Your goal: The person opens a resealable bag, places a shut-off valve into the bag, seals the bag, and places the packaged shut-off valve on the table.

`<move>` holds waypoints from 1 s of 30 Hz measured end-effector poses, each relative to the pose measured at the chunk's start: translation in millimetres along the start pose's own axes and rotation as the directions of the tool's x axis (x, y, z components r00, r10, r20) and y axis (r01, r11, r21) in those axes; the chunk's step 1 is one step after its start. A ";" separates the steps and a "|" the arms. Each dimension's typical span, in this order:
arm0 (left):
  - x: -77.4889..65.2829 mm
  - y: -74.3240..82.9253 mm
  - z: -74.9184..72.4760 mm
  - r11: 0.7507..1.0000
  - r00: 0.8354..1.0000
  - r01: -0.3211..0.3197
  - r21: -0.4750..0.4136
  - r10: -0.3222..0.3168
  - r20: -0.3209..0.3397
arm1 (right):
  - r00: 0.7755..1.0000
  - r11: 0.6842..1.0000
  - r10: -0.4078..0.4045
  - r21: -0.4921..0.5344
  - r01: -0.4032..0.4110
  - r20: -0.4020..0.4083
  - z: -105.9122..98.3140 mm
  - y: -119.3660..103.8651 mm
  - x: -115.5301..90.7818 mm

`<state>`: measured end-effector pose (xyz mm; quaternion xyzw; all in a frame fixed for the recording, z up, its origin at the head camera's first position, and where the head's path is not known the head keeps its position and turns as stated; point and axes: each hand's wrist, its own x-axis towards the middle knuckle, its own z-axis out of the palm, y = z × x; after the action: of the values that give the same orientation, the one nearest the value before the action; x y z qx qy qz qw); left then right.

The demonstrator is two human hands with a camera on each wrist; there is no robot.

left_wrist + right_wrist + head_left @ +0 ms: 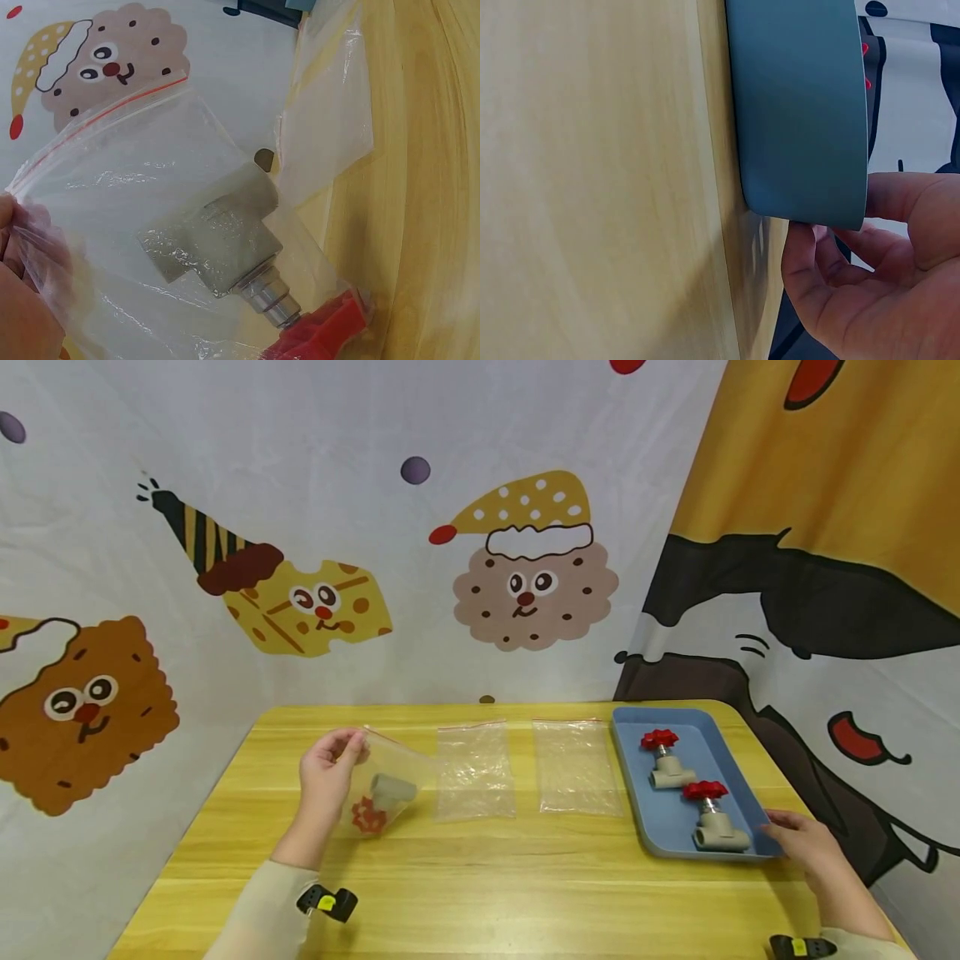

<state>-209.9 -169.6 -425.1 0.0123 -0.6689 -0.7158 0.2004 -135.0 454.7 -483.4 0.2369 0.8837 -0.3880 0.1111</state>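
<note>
One valve (392, 789) bagged; left hand (328, 770) pinched the filled bag (127, 165). Two loose valves (720, 832) awaited bagging in the tray (663, 831), gripped by right hand (804, 842); two flat bags (474, 777) lay unfilled.

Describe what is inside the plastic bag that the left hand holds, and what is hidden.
Inside the clear bag is one grey valve with a metal neck and a red handle. Its own body covers its far side, so that cannot be seen.
</note>
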 end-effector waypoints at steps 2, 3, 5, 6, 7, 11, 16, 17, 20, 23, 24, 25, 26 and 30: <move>1.9 -1.0 0.5 1.000 1.000 -0.001 0.002 0.001 0.002 | 1.000 1.000 0.004 0.009 -0.004 0.000 -0.3 0.5 0.3; 2.9 -1.2 0.9 1.000 1.000 -0.001 0.005 0.001 0.003 | 1.000 1.000 0.007 0.009 -0.006 -0.003 -0.3 0.9 0.5; 5.0 -1.4 1.5 1.000 1.000 0.003 0.022 -0.003 -0.001 | 1.000 1.000 0.009 0.014 -0.009 -0.014 -0.3 1.9 1.6; 6.2 -1.5 1.8 0.999 1.000 0.006 0.035 -0.006 -0.006 | 1.000 1.000 0.011 0.017 -0.010 -0.020 -0.4 2.5 2.7; 7.3 -2.0 2.0 0.999 1.000 0.012 0.049 -0.011 -0.012 | 1.000 1.000 0.011 0.023 -0.011 -0.024 -0.4 3.4 4.6; 11.6 -2.0 1.6 0.996 0.999 0.043 0.081 -0.041 -0.029 | 0.997 0.999 -0.013 0.033 0.016 -0.080 2.8 21.0 24.3; 14.6 -5.6 2.2 0.997 0.997 0.057 0.051 -0.054 -0.046 | 0.992 0.998 0.004 0.067 0.004 -0.126 5.6 4.1 11.6; 14.7 -6.9 2.3 0.998 0.997 0.053 0.043 -0.051 -0.050 | 0.991 0.997 0.008 0.072 0.001 -0.131 5.9 1.9 9.4; 17.0 -11.1 0.9 0.998 0.996 0.057 0.034 -0.055 -0.067 | 0.990 0.997 0.010 0.081 0.001 -0.138 6.1 -1.4 6.4; 20.0 -14.7 -0.7 0.997 0.994 0.075 0.026 -0.072 -0.080 | 0.992 0.996 -0.004 0.093 0.016 -0.128 5.3 -1.3 5.9; 21.3 -16.0 -1.0 0.996 0.993 0.080 0.026 -0.077 -0.085 | 0.992 0.995 -0.005 0.094 0.017 -0.130 5.4 -0.8 6.3; 22.7 -17.2 -1.2 0.996 0.992 0.087 0.025 -0.085 -0.090 | 0.991 0.995 -0.003 0.097 0.016 -0.130 5.3 -0.6 6.5; 24.1 -18.4 -1.2 0.995 0.991 0.093 0.030 -0.090 -0.095 | 0.991 0.995 0.000 0.098 0.013 -0.131 5.4 -0.4 6.7; 31.4 -23.9 -0.2 0.993 0.989 0.102 0.058 -0.095 -0.112 | 0.991 0.994 0.011 0.109 0.004 -0.135 5.9 -0.2 6.8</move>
<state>-245.2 -178.7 -440.3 0.0908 -0.6780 -0.7013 0.2004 -140.9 452.5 -489.8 0.2697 0.8663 -0.4186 0.0386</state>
